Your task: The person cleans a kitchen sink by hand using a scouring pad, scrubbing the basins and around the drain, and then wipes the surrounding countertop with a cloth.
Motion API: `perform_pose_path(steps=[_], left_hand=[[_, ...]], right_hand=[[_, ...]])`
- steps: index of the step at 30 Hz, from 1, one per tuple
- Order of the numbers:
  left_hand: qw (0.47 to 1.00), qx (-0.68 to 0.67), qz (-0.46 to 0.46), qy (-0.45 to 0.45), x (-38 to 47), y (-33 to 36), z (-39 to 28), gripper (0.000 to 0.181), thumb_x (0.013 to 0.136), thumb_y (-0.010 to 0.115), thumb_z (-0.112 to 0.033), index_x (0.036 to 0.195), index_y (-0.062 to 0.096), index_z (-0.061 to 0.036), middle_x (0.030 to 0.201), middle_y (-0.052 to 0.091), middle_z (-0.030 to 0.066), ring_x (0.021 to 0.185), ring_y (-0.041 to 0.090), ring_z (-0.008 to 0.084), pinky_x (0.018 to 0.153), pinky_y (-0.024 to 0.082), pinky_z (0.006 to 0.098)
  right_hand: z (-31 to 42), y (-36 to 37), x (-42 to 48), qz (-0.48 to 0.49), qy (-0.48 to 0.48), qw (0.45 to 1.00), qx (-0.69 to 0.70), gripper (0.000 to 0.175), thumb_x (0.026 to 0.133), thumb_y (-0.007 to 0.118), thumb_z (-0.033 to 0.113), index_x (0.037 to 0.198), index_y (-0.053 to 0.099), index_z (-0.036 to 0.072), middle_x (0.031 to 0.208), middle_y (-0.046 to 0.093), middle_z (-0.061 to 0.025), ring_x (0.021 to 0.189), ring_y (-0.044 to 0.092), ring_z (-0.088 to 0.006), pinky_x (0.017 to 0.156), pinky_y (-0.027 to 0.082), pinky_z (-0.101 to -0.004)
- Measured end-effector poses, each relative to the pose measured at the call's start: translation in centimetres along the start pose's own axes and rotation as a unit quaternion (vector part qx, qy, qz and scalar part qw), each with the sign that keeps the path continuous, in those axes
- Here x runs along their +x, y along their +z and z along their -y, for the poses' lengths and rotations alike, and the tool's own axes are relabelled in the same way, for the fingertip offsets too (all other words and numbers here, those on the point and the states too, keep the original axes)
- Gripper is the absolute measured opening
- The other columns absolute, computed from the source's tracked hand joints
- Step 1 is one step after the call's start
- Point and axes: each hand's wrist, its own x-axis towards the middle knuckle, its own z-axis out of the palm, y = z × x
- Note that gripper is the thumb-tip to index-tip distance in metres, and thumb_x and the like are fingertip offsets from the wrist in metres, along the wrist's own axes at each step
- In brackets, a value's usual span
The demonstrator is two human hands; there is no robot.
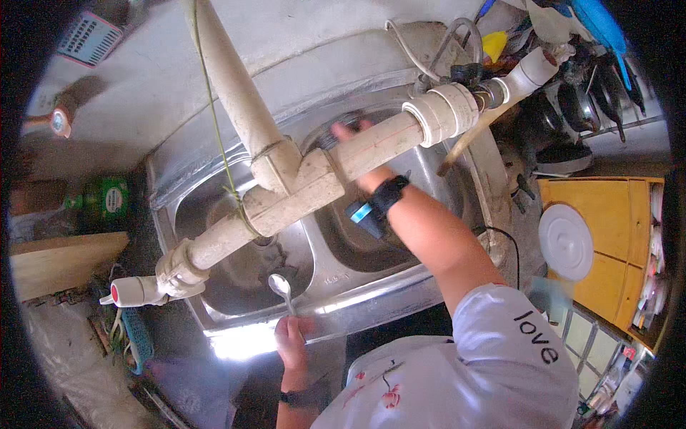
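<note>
My left hand [292,337] grips a metal spoon [280,286] by its handle, bowl upward, at the front edge of a double-basin stainless steel sink [331,263]. Over the back of the right basin reaches my right hand [351,131], blurred and partly covered by a white plastic pipe [295,201]. Its fingers are by a dark round item [333,128] that I cannot make out, and whether they hold anything is hidden. A black band [390,194] with a blue-lit device [360,212] is on my right wrist.
The pipe crosses above both basins, with a branch [230,80] rising from it. A wooden stick [466,137] lies at the sink's right, near hanging pans [579,107]. Further right are a yellow cabinet [605,214] and a white round lid [566,242]. A blue mesh item [136,338] hangs left.
</note>
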Motion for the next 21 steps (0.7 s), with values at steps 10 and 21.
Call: perform_pose_path(steps=[10, 21], left_hand=[[0.998, -0.046, -0.004, -0.035, 0.0, -0.1, 0.9, 0.031, 0.093, 0.043, -0.019, 0.076, 0.059, 0.0014, 0.068, 0.063, 0.0083, 0.058, 0.055, 0.0125, 0.056, 0.045, 0.0266], [0.999, -0.027, 0.026, 0.009, 0.2, -0.1, 0.5, 0.03, 0.094, 0.043, -0.02, 0.078, 0.058, 0.0014, 0.07, 0.064, 0.0093, 0.06, 0.057, 0.0143, 0.056, 0.046, 0.0269]], right_hand=[[-1.8, 5.2, -0.5, -0.112, -0.141, 0.942, -0.284, 0.035, 0.085, 0.054, 0.026, 0.11, 0.06, 0.002, 0.111, 0.061, -0.0167, 0.109, 0.054, -0.033, 0.092, 0.041, -0.0401], [-5.7, 4.8, 3.1, -0.253, -0.11, 0.958, -0.082, 0.036, 0.08, 0.058, 0.025, 0.108, 0.059, 0.002, 0.109, 0.06, -0.0206, 0.104, 0.054, -0.0376, 0.088, 0.044, -0.0439]])
